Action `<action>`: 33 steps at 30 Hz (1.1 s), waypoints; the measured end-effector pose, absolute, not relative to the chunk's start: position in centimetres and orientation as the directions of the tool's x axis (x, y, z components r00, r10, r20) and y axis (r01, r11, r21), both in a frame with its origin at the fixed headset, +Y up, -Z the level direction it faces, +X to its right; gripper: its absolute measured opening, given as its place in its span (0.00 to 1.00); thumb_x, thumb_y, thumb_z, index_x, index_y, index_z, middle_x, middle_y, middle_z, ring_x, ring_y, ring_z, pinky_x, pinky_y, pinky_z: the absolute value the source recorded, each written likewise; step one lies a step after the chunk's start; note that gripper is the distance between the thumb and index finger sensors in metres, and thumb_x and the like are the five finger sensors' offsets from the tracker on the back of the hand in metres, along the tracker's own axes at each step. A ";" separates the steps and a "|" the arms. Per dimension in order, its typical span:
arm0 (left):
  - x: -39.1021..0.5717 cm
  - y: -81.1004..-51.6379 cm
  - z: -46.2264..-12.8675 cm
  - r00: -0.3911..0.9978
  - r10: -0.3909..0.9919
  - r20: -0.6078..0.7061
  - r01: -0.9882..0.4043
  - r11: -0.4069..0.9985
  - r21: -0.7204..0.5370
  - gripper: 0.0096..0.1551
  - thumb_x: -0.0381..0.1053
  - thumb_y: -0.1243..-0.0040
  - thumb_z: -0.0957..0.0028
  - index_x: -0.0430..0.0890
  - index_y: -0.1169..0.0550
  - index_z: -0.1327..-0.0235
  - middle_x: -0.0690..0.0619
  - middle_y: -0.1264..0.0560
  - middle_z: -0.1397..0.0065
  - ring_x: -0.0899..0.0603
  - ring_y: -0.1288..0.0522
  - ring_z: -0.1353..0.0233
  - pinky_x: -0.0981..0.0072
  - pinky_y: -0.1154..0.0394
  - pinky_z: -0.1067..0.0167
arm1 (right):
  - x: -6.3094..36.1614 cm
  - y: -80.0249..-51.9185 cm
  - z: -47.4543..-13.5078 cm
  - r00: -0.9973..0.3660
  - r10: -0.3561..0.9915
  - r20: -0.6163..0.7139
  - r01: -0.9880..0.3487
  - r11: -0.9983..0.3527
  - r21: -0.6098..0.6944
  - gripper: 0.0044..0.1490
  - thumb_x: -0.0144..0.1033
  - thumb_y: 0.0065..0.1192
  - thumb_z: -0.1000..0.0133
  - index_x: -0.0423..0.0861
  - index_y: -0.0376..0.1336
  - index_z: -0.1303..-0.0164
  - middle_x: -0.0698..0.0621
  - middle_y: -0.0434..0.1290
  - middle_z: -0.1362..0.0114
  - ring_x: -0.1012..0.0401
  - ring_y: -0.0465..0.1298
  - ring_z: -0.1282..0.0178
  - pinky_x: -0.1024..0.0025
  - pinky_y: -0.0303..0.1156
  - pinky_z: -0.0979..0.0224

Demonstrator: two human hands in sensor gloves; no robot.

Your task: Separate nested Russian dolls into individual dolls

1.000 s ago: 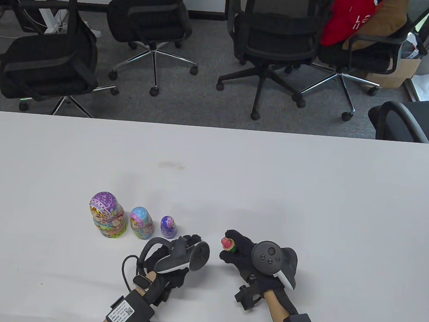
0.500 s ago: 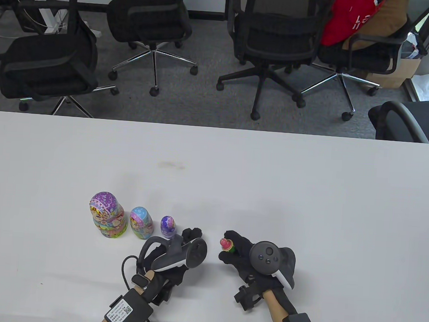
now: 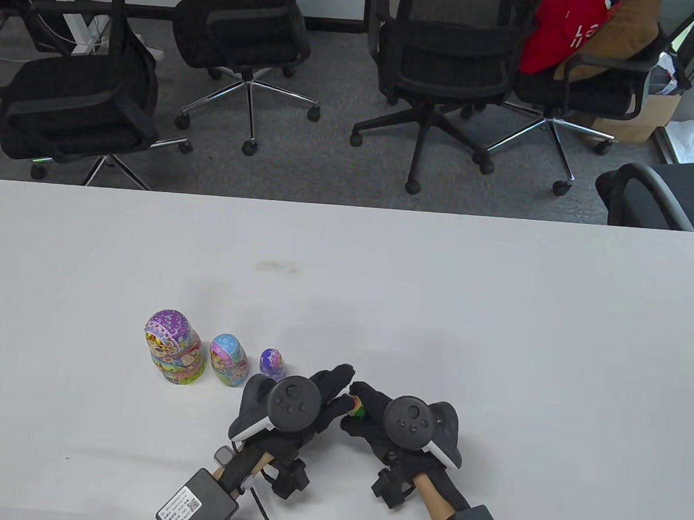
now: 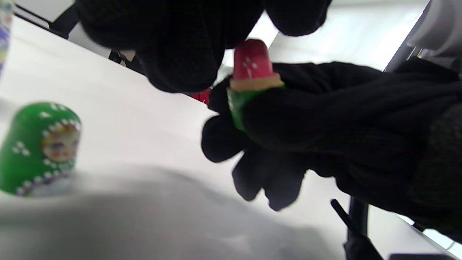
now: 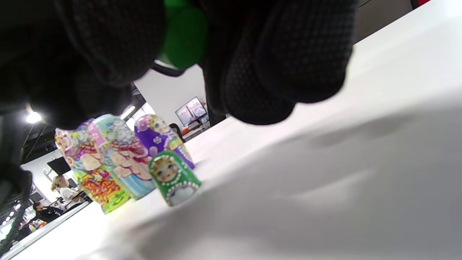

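Three painted dolls stand in a row: a large one (image 3: 171, 348), a medium one (image 3: 228, 359) and a small purple one (image 3: 271, 364). A green doll piece with a face (image 4: 39, 148) stands on the table beside the purple one (image 5: 173, 177); my left hand hides it in the table view. My right hand (image 3: 356, 413) grips a green lower half (image 4: 238, 104) with a tiny red doll (image 4: 252, 63) sticking out of it. My left hand (image 3: 345, 389) reaches across, and its thumb and a finger pinch the red doll's head.
The white table (image 3: 496, 316) stretches far to the back and right. Its front edge lies just below my forearms. Office chairs (image 3: 441, 72) stand on the floor beyond the far edge.
My left hand has swung right and turned palm down, reaching the red doll. My right hand has shifted slightly left and down with the green half.
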State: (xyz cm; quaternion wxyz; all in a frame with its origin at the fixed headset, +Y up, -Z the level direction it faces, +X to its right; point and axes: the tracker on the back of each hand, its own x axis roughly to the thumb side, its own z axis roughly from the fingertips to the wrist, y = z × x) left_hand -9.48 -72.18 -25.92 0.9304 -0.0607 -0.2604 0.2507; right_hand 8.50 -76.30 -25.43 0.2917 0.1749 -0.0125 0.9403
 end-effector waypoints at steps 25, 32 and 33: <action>-6.6 -74.5 -24.4 0.836 -0.006 0.548 0.028 0.999 -0.031 0.26 0.52 0.38 0.45 0.47 0.19 0.34 0.48 0.15 0.37 0.54 0.16 0.58 0.73 0.16 0.67 | 11.4 -76.4 -26.5 -0.864 0.449 0.228 -0.461 -0.887 0.003 0.43 0.48 0.68 0.52 0.38 0.63 0.30 0.44 0.79 0.37 0.56 0.82 0.57 0.72 0.82 0.56; -6.0 -76.0 -24.3 0.825 -0.093 0.557 0.132 0.991 -0.031 0.26 0.53 0.38 0.45 0.49 0.20 0.33 0.49 0.15 0.36 0.54 0.15 0.57 0.73 0.16 0.66 | 11.3 -76.4 -26.5 -0.865 0.446 0.231 -0.457 -0.889 0.004 0.43 0.48 0.68 0.52 0.38 0.63 0.30 0.45 0.79 0.37 0.56 0.82 0.56 0.72 0.82 0.56; -6.0 -76.2 -24.2 0.825 -0.098 0.557 0.138 0.990 -0.031 0.26 0.53 0.38 0.45 0.49 0.20 0.33 0.49 0.15 0.36 0.53 0.16 0.57 0.73 0.16 0.66 | 11.3 -76.4 -26.5 -0.865 0.445 0.232 -0.457 -0.890 0.003 0.43 0.48 0.68 0.52 0.38 0.63 0.30 0.45 0.79 0.37 0.56 0.82 0.56 0.72 0.82 0.56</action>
